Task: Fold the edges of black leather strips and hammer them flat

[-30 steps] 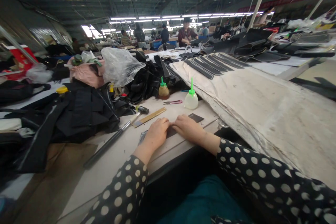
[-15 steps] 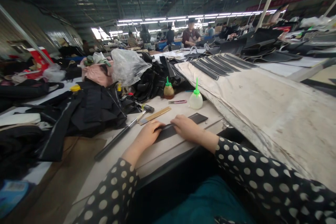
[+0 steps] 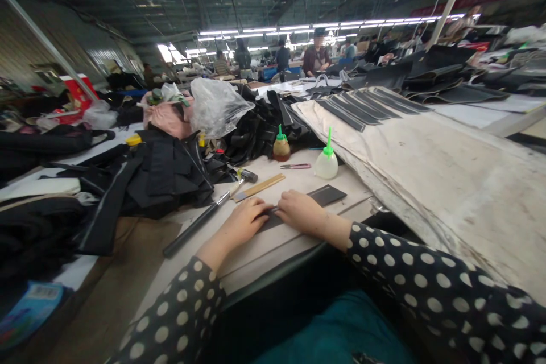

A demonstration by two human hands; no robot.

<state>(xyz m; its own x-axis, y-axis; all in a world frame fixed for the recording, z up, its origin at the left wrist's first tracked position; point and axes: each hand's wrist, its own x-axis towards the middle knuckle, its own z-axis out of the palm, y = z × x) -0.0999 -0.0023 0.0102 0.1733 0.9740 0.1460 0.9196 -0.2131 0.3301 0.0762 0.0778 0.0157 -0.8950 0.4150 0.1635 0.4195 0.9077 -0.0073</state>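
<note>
A dark strip of leather-like material (image 3: 330,195) lies on the pale work table, partly covered by my hands. My left hand (image 3: 247,219) grips its left part, fingertips pinched at the far edge. Close beside it, my right hand (image 3: 298,211) has its fingers curled down on the same strip, almost touching the left fingertips. Just beyond the hands lies a flat tan stick (image 3: 260,186). A hammer (image 3: 209,213) with a dark handle rests to the left. Farther back are pink thread snips (image 3: 296,166) and two green-tipped squeeze bottles, one pale (image 3: 326,164), one brownish (image 3: 281,149).
Black cut pieces (image 3: 164,173) are heaped on the left, with a clear plastic bag (image 3: 217,105) behind. At right, a stained pale board (image 3: 426,159) carries a row of dark strips (image 3: 362,107). Several people work in the background, one in a dark top (image 3: 314,60).
My right hand has slid left along the strip, nearer my left hand, showing more of its right end. The whole view has shifted slightly.
</note>
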